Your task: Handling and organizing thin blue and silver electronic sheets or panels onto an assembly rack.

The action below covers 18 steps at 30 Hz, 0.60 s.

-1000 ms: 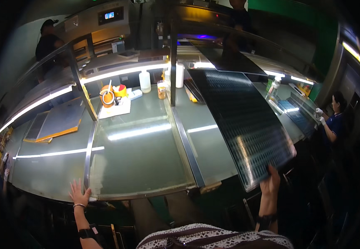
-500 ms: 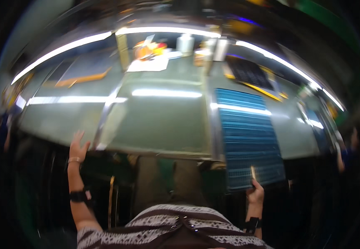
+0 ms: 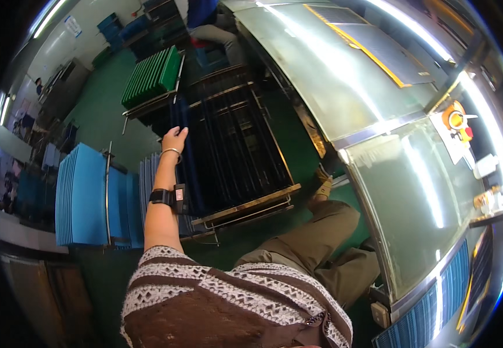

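My left hand reaches out over a rack of dark upright panels. Its fingers are curled near the top edge of a dark blue panel at the rack's left side; what lies between them, if anything, is hidden. A bracelet and a black strap with a small device sit on that arm. My right hand is out of view. At the lower right, a blue striped panel lies on the glass-topped workbench.
Light blue sheets stand upright left of my arm, and green ones farther off. A seated person is beyond the rack. Dark yellow-edged panels and an orange tape roll lie on the bench. My foot stands between rack and bench.
My view has swung left from the bench to the racks. My left hand, earlier spread near the bench edge, is now at the rack with curled fingers. My right hand has left view.
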### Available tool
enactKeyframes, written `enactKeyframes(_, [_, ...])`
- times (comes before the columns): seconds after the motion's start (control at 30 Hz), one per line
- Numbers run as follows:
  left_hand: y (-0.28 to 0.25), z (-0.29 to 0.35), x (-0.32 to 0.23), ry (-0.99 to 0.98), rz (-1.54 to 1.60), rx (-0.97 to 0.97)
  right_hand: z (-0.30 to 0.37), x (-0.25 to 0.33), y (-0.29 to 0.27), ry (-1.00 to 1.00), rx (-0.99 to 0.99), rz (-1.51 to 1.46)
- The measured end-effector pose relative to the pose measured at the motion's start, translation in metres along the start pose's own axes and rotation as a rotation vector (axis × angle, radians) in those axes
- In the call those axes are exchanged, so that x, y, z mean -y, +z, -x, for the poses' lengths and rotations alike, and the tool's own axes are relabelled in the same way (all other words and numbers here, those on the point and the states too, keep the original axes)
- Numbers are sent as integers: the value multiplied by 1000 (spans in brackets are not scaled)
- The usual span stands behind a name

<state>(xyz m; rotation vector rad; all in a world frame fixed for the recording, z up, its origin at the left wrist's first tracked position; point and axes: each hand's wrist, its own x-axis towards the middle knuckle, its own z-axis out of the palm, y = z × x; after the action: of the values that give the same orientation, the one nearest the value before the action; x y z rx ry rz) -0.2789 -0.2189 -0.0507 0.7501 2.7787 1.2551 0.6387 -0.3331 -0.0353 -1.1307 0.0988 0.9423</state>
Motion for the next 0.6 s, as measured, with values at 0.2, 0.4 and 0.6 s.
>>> enactKeyframes(0.2, [17, 13, -29, -249, -570, 139, 3, -14, 25, 40, 93, 78])
enactKeyframes(0.4, [59, -15, -32, -525, -605, 226, 12, -23, 27, 46, 142, 77])
enactKeyframes(0.6, [57, -12, -21, -468, -581, 81, 18, -23, 12, 50, 184, 58])
